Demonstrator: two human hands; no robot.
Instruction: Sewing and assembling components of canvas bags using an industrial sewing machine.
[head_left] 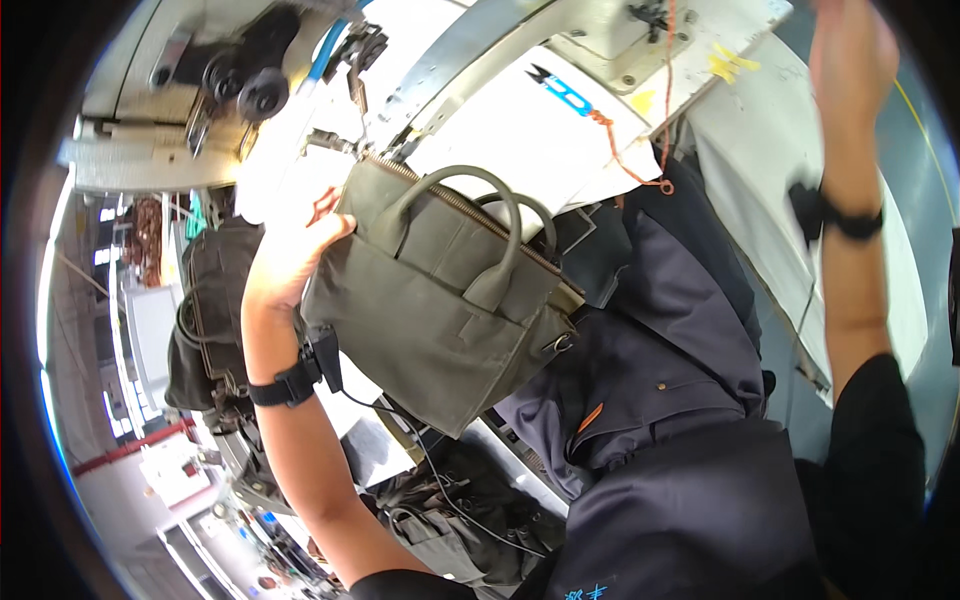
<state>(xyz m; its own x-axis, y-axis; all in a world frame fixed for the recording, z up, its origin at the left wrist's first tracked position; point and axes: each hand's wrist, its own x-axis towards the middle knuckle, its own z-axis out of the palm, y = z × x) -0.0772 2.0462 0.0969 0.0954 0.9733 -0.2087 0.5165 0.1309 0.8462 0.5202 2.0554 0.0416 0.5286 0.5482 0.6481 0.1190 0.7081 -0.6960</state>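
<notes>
An olive-green handbag with two rounded handles and a metal zipper along its top lies tilted in front of me, partly over my lap. My left hand is closed on the bag's upper left side, thumb on the front panel and some fingers hidden behind. The zipper's far end reaches close to the metal parts of a sewing machine. Away from the bag, my right hand is raised at the upper right. Motion smears its fingers, and the picture's edge cuts part of it off.
Dark green bags are piled at the left, with more bags below my left forearm. An orange cord hangs over the white machine bed. Thin cables run from both wrist straps. A white sheet-like surface slopes down at the right.
</notes>
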